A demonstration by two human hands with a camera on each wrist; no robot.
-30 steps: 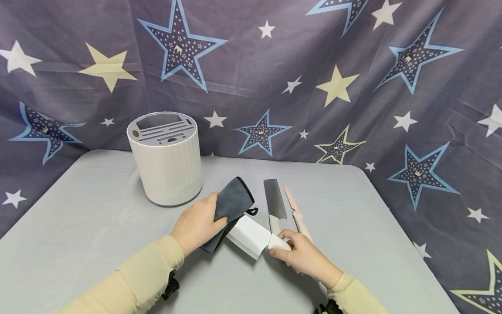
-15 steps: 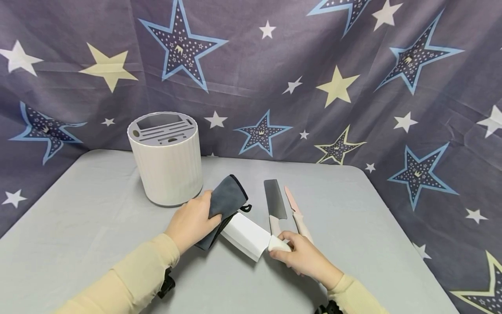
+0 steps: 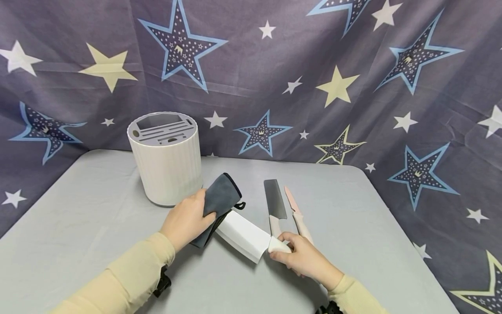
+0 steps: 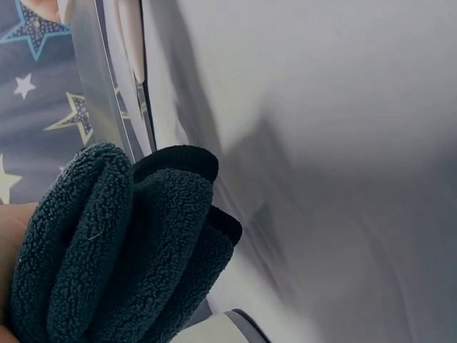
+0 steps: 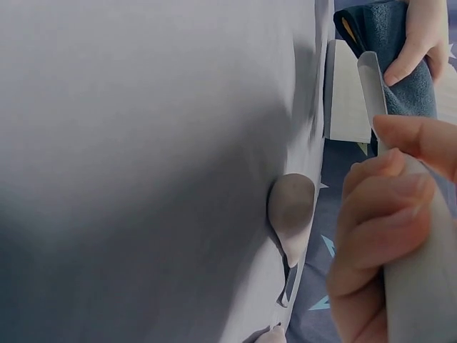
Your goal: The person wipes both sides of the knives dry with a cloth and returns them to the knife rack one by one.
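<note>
A cloth in one hand, a cleaver in the other, at the lower middle of the head view.
The left hand, left of centre, grips the folded cloth, which hides the far end of the cleaver's white blade; the right hand, lower right of centre, holds its handle, fingers curled round it. Just beyond the right hand, a dark knife and a pink knife lie side by side on the table; the slotted block stands upright at centre left.
</note>
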